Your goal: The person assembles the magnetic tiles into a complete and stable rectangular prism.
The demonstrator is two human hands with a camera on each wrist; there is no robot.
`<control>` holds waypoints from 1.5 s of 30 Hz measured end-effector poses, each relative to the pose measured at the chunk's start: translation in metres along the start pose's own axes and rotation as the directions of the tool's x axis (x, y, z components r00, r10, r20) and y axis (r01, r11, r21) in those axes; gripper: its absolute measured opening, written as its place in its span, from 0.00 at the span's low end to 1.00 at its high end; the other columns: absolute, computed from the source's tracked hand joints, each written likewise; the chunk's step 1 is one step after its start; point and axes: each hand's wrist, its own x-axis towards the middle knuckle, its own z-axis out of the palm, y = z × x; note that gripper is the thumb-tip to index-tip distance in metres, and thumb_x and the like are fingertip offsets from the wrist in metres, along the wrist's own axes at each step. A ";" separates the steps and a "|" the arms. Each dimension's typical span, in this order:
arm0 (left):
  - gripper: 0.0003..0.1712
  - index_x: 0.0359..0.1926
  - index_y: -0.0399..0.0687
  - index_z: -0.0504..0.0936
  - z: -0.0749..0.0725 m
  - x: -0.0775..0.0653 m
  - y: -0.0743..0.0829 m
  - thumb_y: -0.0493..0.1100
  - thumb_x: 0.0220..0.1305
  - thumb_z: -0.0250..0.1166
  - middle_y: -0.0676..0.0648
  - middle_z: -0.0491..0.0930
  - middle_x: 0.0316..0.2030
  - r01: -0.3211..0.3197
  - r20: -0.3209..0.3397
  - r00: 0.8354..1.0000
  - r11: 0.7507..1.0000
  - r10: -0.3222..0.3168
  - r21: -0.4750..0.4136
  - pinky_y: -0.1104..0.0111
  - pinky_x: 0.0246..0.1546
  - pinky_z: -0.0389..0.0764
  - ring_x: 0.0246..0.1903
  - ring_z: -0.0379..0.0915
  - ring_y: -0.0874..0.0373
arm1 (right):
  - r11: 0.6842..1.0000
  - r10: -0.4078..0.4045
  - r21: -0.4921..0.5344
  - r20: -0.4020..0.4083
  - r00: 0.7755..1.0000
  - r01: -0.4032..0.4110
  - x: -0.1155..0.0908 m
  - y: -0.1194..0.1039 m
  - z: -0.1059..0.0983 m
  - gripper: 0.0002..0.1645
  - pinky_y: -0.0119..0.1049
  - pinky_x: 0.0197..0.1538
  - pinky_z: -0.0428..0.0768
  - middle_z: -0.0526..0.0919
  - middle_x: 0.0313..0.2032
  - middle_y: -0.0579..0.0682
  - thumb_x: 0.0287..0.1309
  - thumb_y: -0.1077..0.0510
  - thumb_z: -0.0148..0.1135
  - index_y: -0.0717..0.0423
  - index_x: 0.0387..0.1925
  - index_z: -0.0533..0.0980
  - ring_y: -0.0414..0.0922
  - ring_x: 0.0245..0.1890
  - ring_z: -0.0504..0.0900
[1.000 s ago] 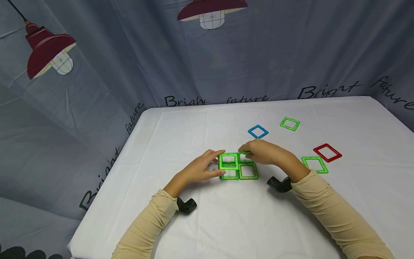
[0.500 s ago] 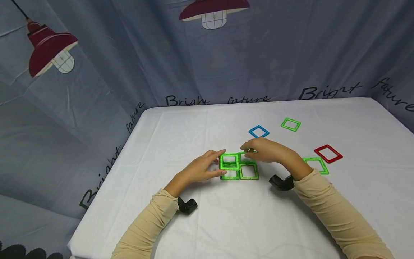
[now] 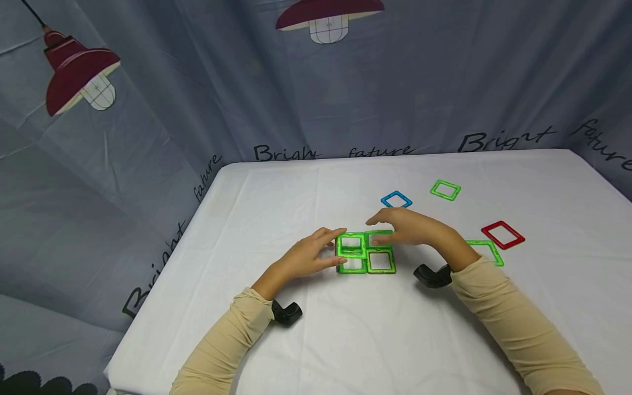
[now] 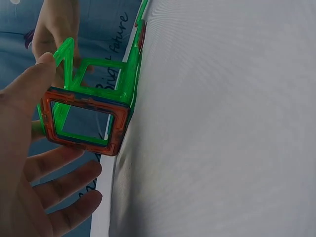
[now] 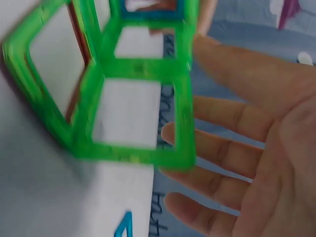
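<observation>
A box-like build of green magnetic tiles (image 3: 366, 264) stands in the middle of the table. My left hand (image 3: 306, 257) grips its left end, thumb on the near side and index finger at the far corner. In the left wrist view that end is a red tile (image 4: 117, 131), and the thumb presses a raised green tile. My right hand (image 3: 412, 226) is at the far right corner, fingers spread and nearly straight around a green tile (image 5: 184, 123). Its thumb overlaps that tile in the head view. A blue tile (image 5: 173, 15) shows within the build.
Loose on the white tablecloth (image 3: 276, 208) lie a blue tile (image 3: 388, 196) just beyond my right hand, a green tile (image 3: 449, 184) farther back, and a red tile (image 3: 513, 230) beside another green one (image 3: 498, 253) at the right. My right forearm partly covers that green one.
My right hand's fingers have come apart from the green tile at the far right corner, and the hand has shifted slightly up and right. My left hand has kept its hold.
</observation>
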 end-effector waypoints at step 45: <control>0.42 0.69 0.55 0.55 -0.003 0.001 0.005 0.63 0.58 0.57 0.51 0.71 0.53 0.045 0.028 0.999 0.998 -0.047 0.043 0.60 0.47 0.74 0.48 0.73 0.61 | 0.938 0.344 -0.009 -0.098 0.934 -0.346 0.031 0.072 -0.016 0.31 0.56 0.56 0.67 0.69 0.53 0.70 0.62 0.50 0.52 0.73 0.57 0.66 0.63 0.55 0.67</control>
